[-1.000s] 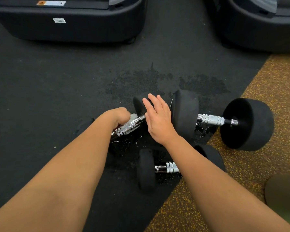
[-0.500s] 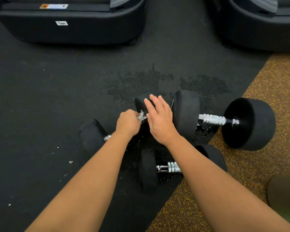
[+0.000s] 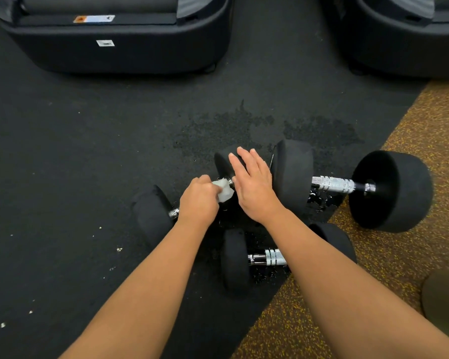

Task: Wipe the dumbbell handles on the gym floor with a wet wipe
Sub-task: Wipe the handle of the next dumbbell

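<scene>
On the floor mat [image 3: 88,151], the left hand [image 3: 198,200] curls round a soft, limp wet wipe [image 3: 224,190] on the handle of the dumbbell [image 3: 151,216], whose long axis runs near-left to far-right. The right hand [image 3: 254,185], fingers straight, presses on its far weight. The dumbbell is probably heavy and apt to roll, so the ridged steel handle seems the surest place to hold it.

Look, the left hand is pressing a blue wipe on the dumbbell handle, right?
Not quite. The wipe is white, not blue. The head view shows the left hand pressing it on the dumbbell handle.
</scene>
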`<state>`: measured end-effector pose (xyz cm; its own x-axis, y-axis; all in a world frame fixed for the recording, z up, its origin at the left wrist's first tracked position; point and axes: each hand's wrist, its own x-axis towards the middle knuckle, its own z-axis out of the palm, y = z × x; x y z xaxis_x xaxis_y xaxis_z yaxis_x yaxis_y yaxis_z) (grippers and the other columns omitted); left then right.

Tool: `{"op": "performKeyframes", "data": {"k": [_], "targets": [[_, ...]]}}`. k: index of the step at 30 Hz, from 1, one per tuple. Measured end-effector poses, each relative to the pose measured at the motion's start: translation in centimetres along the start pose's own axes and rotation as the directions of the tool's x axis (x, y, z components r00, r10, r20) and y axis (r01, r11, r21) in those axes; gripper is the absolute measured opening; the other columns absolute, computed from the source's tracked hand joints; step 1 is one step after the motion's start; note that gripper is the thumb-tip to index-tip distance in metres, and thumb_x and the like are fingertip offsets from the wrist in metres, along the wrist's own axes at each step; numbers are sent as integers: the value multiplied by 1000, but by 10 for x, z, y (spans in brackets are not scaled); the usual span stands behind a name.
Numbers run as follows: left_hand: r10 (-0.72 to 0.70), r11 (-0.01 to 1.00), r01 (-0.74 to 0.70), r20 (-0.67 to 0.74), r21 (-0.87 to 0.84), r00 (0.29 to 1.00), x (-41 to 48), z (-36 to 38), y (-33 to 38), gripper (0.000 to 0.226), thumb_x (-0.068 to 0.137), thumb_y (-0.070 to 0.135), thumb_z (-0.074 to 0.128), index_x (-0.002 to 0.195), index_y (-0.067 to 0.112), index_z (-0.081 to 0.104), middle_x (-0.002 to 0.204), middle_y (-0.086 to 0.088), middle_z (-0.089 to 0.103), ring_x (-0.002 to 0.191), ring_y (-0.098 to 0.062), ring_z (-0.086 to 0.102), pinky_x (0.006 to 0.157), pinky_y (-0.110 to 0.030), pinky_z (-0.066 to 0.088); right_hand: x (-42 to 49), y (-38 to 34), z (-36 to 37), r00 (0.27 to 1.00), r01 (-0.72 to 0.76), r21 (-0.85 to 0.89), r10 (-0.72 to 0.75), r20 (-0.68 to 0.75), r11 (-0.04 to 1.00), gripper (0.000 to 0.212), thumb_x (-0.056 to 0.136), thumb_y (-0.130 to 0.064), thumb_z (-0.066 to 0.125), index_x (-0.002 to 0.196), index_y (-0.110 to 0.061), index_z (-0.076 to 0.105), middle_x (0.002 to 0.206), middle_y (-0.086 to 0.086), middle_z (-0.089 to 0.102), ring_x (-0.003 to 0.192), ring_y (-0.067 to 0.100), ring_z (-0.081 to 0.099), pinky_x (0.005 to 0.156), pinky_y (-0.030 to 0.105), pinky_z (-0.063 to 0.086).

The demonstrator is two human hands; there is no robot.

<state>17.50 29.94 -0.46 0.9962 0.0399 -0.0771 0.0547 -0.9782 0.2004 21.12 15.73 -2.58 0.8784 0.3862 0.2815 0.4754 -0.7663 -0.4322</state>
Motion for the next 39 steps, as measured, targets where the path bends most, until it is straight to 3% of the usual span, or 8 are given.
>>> {"op": "performKeyframes", "data": {"k": [4,8,12,19,23,33,39], "targets": [[-118,992,116,29,55,993,-4,-10,-2,23,85,8,56,104,12,69,98,-6,56,90,-25,55,64,-29,37,1,0,-1,1000,-1,8,1,17,1000,48,94,-24,31,140,-10,39,147,14,35,137,38,26,105,57,33],[-237,971,236,1,44,972,-9,-14,11,17,86,12,55,98,3,64,100,-12,59,92,-29,58,68,-32,41,2,-1,-1,1000,-10,14,10,30,1000,49,94,-24,29,140,-10,39,147,14,34,138,38,25,106,56,31],[-139,989,141,-35,47,990,-3,-7,27,21,91,19,53,100,5,66,100,-10,59,94,-27,56,66,-29,37,3,-1,-2,999,-11,2,11,45,1000,50,93,-23,31,139,-8,40,146,16,36,137,40,27,106,55,31],[33,991,-42,70,131,997,-2,-5,24,22,90,15,54,108,12,65,113,-4,47,106,-21,44,62,-28,35,2,1,-3,999,9,-5,-9,53,1000,50,93,-23,32,139,-8,40,146,17,36,137,40,27,105,56,33],[-19,987,4,93,162,995,-7,-11,13,18,87,11,58,103,13,66,111,-3,44,104,-21,44,60,-27,37,3,-2,-5,998,-3,0,3,56,1000,51,93,-27,28,140,-9,40,147,15,35,137,39,27,106,56,31],[-272,961,264,104,85,957,-9,-24,-5,21,83,2,52,103,6,56,107,-12,58,98,-32,58,67,-34,39,7,-2,-4,999,-4,8,4,34,1000,48,94,-13,48,140,-8,40,147,16,35,137,40,26,106,57,29],[-193,950,151,133,272,972,-20,-22,1,22,85,2,56,106,7,59,111,-10,51,94,-27,58,65,-30,40,5,-3,-4,1000,-11,14,11,27,1000,46,94,-18,39,139,-9,40,146,15,36,137,40,28,104,58,32]]}}
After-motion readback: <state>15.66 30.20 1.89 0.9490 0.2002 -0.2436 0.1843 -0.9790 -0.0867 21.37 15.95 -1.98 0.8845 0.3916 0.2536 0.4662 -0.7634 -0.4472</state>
